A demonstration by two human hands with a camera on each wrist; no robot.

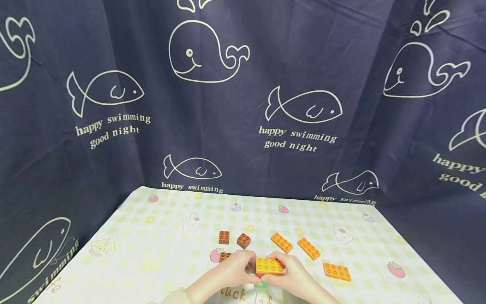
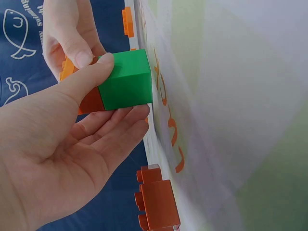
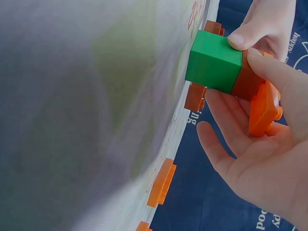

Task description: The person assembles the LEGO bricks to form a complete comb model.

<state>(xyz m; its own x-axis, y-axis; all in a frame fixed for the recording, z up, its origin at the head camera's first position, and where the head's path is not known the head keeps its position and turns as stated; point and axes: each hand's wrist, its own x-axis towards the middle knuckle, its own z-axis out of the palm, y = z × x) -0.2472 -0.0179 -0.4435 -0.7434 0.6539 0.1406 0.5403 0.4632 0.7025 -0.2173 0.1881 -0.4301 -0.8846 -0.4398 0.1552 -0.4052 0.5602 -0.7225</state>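
Note:
My left hand [image 1: 237, 268] and right hand [image 1: 290, 272] hold one small stack of toy building bricks between them, low over the front of the table. On top is an orange brick [image 1: 269, 265] with its studs facing up. Under it sits a brown brick [image 3: 247, 77], then a green brick [image 2: 126, 79] at the bottom. In the left wrist view, the left thumb lies against the brown and green bricks, with fingers on the opposite side. From the right wrist view, the right thumb presses the brown brick while its fingertips reach beneath the stack.
Beyond the left hand lie three brown bricks, [image 1: 224, 237] two side by side and one partly behind the hand. Three orange bricks [image 1: 308, 248] lie spread to the right. A patterned cloth [image 1: 125, 240] covers the table, and dark curtains [image 1: 235, 126] with fish drawings surround it.

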